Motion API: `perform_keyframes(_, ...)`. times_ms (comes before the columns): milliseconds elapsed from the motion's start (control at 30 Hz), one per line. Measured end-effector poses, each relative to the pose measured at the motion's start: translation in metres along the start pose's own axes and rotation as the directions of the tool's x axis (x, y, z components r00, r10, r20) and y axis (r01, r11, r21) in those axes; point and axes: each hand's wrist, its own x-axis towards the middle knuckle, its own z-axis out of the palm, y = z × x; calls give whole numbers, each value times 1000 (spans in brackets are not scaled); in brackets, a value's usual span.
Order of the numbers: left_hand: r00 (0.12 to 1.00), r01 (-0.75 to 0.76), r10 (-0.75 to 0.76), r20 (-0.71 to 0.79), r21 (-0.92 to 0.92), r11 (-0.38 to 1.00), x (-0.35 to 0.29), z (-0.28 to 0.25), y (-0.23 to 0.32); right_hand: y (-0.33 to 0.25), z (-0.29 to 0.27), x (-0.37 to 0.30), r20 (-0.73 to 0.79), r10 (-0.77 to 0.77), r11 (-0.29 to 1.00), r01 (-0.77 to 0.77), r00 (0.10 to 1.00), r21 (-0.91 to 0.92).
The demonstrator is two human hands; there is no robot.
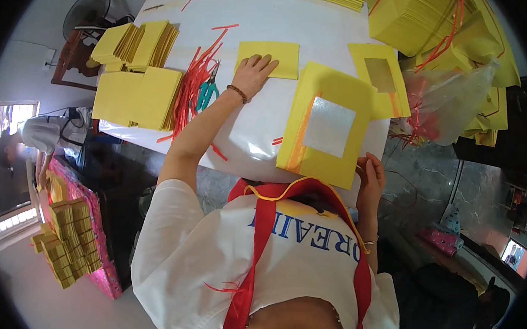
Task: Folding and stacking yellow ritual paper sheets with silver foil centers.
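Note:
My left hand (255,75) lies with its fingers stretched out on a small yellow paper piece (287,60), pressing it against the table. A beaded bracelet circles that wrist. To its right is a thick yellow paper stack (328,87), topped by a silver square and an orange stripe, probably joss paper. At that stack's near right corner is my right hand (371,178), fingers loosely bent and apart with nothing visible in them. Whether it touches the paper is unclear. Teal-handled scissors (207,95) rest left of my left hand, on a bunch of red plastic strips (189,93).
Yellow paper bundles (136,96) sit at the table's left side. Another yellow sheet (395,70) lies right of the stack. Tall yellow stacks (414,23) and a clear plastic bag (454,107) fill the far right. At left, a person (54,133) works by piled yellow blocks (72,237).

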Motion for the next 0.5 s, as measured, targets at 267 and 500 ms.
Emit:
perform_keyframes(267,998,54,-54,-11,-25,998,-15,16,4,8,-7,-8,-40,22,999,-23,999,-37)
perform_keyframes(500,998,64,-64,-17,10,998,1,-6,5,-9,7,-12,11,-187,944,183,982,-274)
